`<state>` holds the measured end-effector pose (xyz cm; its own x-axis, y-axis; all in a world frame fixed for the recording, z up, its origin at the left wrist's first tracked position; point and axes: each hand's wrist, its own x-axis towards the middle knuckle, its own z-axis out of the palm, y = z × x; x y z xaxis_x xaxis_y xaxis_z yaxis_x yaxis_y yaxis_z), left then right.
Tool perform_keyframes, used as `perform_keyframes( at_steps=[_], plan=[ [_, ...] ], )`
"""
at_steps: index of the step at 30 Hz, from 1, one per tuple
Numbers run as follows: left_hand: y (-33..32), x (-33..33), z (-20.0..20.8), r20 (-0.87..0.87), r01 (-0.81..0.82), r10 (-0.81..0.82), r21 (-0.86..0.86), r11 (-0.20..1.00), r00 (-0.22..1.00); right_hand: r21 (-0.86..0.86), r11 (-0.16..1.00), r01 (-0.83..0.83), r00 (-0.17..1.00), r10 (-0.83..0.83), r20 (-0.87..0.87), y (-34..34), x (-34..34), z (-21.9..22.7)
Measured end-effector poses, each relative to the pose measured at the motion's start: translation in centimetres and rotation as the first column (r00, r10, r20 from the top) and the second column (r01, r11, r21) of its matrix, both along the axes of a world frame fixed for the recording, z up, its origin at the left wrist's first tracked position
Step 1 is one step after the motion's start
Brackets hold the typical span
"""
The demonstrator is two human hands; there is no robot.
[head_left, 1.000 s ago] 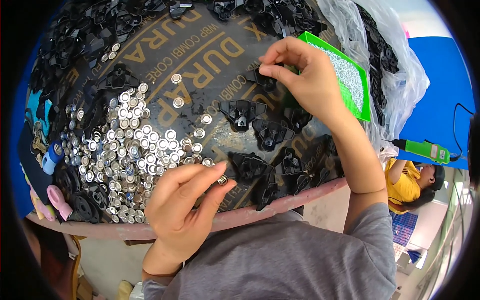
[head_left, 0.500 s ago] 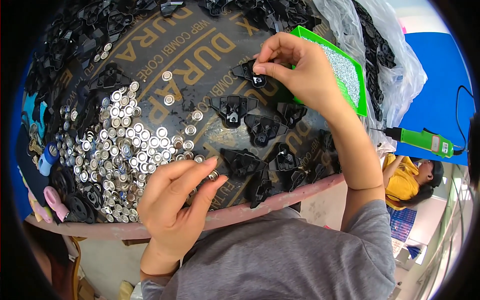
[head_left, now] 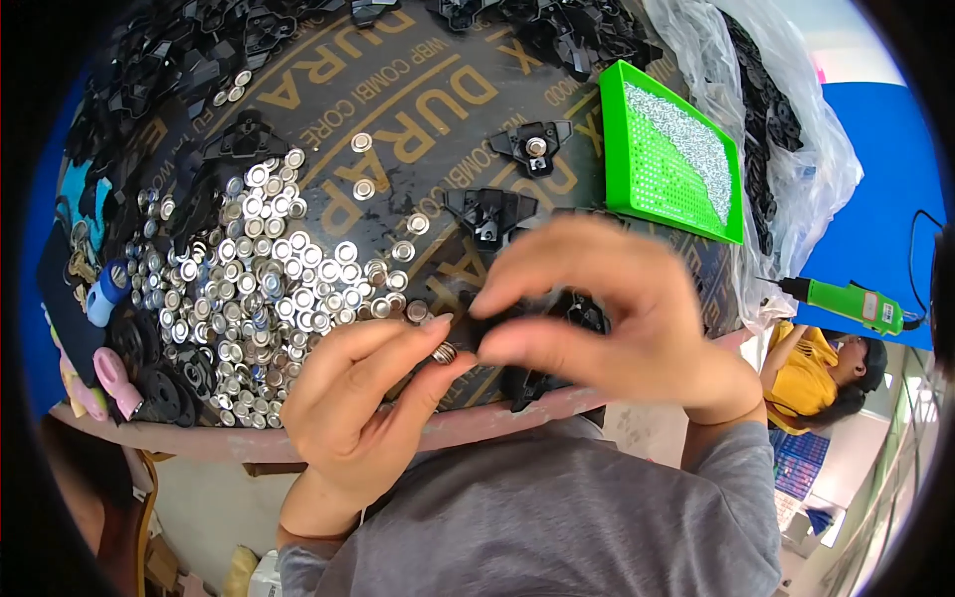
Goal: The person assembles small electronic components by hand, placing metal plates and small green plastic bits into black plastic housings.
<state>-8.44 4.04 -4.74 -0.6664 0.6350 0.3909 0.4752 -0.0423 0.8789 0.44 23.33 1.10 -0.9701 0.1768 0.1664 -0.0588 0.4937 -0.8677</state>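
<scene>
My left hand (head_left: 373, 408) pinches a short stack of small round metal caps (head_left: 445, 353) between thumb and fingertips, above the table's near edge. Close beside it is my right hand (head_left: 607, 318), blurred by motion, its thumb and forefinger apart with nothing visible between them. Beyond the right hand lies a black plastic part (head_left: 508, 145) with a metal cap (head_left: 537, 147) on its middle. A second black part (head_left: 487, 211) sits nearer; others are partly hidden under my right hand. To the left spreads a heap of loose silver caps (head_left: 288, 274).
A green perforated tray (head_left: 662, 194) of small silvery pieces stands at the right, near clear plastic sheeting (head_left: 811, 189) and a green electric screwdriver (head_left: 846, 301). Black parts (head_left: 269, 30) pile along the far edge. A person in yellow (head_left: 806, 378) is at far right.
My right hand has come back from the far black part toward my left hand. A metal cap now shows on that part. The left hand keeps its stack.
</scene>
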Motion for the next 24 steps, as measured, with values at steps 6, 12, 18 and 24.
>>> perform_keyframes(
  at_steps=[6, 12, 18, 24],
  plan=[
    [-0.3, -0.1, 0.0, -0.074, 0.026, -0.025, 0.01, 1.0, 0.997, -0.588, 0.793, 0.159, 0.936, 0.069, 0.346, -2.0, 0.7, -0.6],
    [-0.1, -0.1, 0.0, -0.046, 0.047, -0.044, 0.053, 0.998, 0.998, -0.712, 0.676, 0.191, 0.925, 0.119, 0.361, -1.8, 0.3, -0.3],
    [-0.1, 0.0, -0.2, -0.056, 0.056, -0.053, 0.05, 0.997, 0.997, -0.61, 0.775, 0.165, 0.934, 0.075, 0.349, -2.0, 0.6, -0.2],
    [0.1, 0.1, -0.2, -0.057, 0.057, -0.054, 0.06, 0.997, 0.997, -0.053, 0.999, 0.011, 0.982, -0.001, 0.19, -1.4, 0.4, 0.6]
  ],
)
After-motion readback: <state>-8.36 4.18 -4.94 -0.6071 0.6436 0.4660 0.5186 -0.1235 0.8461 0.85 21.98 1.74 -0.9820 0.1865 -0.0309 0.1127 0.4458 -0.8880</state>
